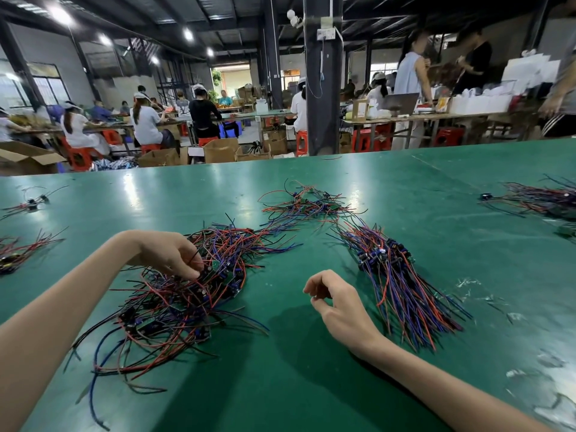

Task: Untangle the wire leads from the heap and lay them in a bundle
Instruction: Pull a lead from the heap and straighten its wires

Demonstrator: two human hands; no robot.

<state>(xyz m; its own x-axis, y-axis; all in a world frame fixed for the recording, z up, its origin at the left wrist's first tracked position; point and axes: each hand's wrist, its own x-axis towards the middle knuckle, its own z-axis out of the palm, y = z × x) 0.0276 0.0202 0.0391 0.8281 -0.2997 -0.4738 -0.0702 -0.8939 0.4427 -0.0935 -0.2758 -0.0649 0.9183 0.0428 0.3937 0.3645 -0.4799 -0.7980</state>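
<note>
- Some of your left hand (170, 254) is hidden: its fingers curl down into the top of the heap (174, 294) of wire leads, left of centre. The fingertips are sunk among the strands they grip, so you cannot tell which lead they hold.
- Small dark parts and a green board sit inside the heap, too tangled to count.
- Your right hand (336, 304) is over bare table (280, 385) at centre, between heap and bundle. Its fingers are loosely curled, thumb near forefinger, with nothing seen between them.
- One bundle (396, 275) lies right of centre. Its red, blue and black leads run roughly side by side, fanning toward the lower right. Dark parts are clustered at its upper end.
- One thin scatter of leads (308, 204) lies at upper centre, trailing down toward both heap and bundle.
- Three further piles are cut by the frame edges. One is at the far right (542, 198), and one at the left edge (18, 254). A smaller one (31, 201) sits above that at upper left.
- Pale scuffs (530, 378) mark the green table at lower right.
- Along the top of the frame, seated workers and red stools (81, 157) are blurred. Their number is hard to make out.
</note>
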